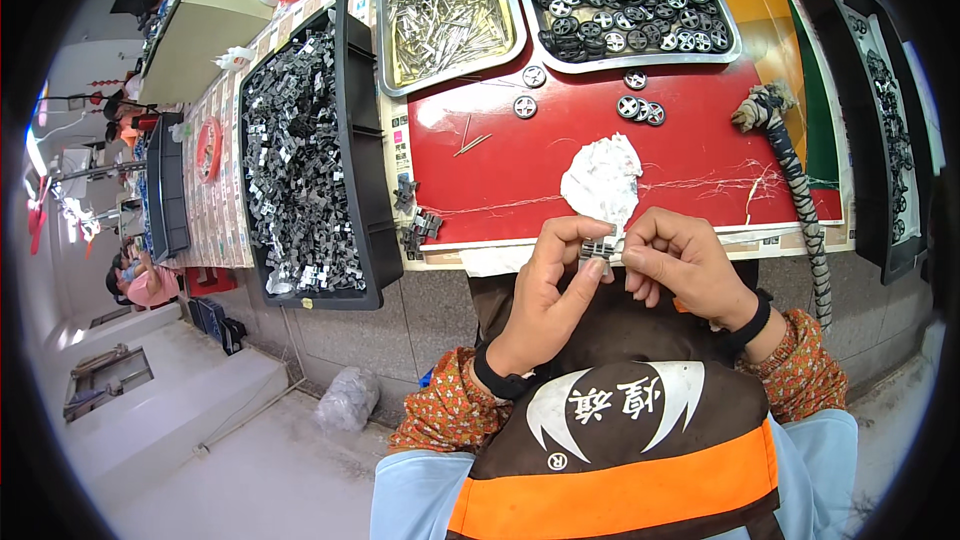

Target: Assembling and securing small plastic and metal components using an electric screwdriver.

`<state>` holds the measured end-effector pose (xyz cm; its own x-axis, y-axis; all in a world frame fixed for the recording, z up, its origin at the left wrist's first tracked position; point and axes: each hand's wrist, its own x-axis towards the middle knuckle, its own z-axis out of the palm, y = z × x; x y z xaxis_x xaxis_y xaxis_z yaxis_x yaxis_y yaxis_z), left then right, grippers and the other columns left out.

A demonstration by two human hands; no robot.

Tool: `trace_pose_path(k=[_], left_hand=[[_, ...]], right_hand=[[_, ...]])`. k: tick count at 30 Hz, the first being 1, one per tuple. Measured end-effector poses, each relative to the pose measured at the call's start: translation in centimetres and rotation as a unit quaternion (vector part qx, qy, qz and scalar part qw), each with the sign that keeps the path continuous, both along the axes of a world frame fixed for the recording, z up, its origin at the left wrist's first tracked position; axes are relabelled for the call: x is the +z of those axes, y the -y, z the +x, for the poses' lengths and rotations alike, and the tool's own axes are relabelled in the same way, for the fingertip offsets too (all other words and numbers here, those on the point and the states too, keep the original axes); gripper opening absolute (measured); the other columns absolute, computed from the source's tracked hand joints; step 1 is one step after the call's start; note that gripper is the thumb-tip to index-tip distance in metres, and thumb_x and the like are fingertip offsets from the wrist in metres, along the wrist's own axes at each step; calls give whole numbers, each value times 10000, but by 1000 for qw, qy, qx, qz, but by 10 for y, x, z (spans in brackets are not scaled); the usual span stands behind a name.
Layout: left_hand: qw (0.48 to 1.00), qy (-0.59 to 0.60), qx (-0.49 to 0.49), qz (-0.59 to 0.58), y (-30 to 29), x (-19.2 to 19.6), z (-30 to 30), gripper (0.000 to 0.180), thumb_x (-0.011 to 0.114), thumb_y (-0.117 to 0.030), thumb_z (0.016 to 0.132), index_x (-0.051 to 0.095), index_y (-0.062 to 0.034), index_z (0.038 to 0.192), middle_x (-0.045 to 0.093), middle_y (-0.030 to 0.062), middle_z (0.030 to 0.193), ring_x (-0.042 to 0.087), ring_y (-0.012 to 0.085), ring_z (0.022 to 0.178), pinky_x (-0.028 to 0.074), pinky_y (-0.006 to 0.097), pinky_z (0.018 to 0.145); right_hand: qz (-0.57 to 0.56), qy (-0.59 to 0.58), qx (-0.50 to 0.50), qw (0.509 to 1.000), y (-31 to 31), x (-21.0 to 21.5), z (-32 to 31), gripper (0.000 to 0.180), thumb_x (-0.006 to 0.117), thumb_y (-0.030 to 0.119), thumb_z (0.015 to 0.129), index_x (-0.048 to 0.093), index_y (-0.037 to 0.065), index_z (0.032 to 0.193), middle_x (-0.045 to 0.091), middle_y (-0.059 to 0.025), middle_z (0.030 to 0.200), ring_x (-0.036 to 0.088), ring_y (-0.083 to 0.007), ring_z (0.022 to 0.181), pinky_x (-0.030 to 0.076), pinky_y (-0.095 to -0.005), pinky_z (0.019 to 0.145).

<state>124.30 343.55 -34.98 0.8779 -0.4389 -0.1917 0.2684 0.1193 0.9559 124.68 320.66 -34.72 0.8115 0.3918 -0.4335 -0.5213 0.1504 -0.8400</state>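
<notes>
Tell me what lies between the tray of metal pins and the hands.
In the head view: the red mat, two loose pins and a crumpled white rag.

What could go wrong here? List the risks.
1. Both hands, left hand and right hand, pinch a small grey part just past the bench edge, over the lap; if it slips it may drop to the floor.
2. Loose wheels and thin pins lie on the red mat outside their trays; a sweeping hand could knock them off.
3. The white cloth lies close to the hands and might snag.
</notes>
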Motion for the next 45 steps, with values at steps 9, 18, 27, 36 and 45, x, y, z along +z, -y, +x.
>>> trace_pose_path(k=[9,18,27,36,45], left_hand=[[1000,8,-10,3,1,-2,2,338,575,-71,1118,492,-21,1441,682,74,1144,635,106,1021,511,290,928],[992,-82,58,-77,-3,-7,11,433,644,-92,1101,478,-56,1499,678,80,1219,665,118,1058,570,295,927],[988,-61,122,-75,-12,-4,20,298,661,-67,1087,552,-50,1364,717,70,1124,711,108,940,631,290,828],[986,-43,148,-60,-15,-2,27,294,650,-46,1084,545,-43,1359,693,60,1087,725,122,918,649,295,823],[985,-53,156,-58,-20,-6,25,338,665,-23,1063,535,-48,1374,642,57,1109,737,147,975,662,310,833]], right_hand=[[49,-9,0,999,-6,-3,0,152,667,161,1114,634,23,1062,731,-49,859,703,-78,709,587,-223,601],[-2,30,-4,1000,-11,3,3,135,683,170,1104,636,46,1074,716,-15,876,688,-48,746,573,-208,633],[-304,274,-30,912,9,21,47,109,713,102,1003,660,7,1009,696,-103,840,667,-207,707,530,-355,669],[-534,456,13,712,19,-4,113,101,714,103,937,682,52,1018,625,-126,1057,671,-355,1049,565,-501,781],[-592,521,18,615,7,-24,127,68,684,106,931,674,40,917,635,-103,989,671,-318,994,602,-467,758]])
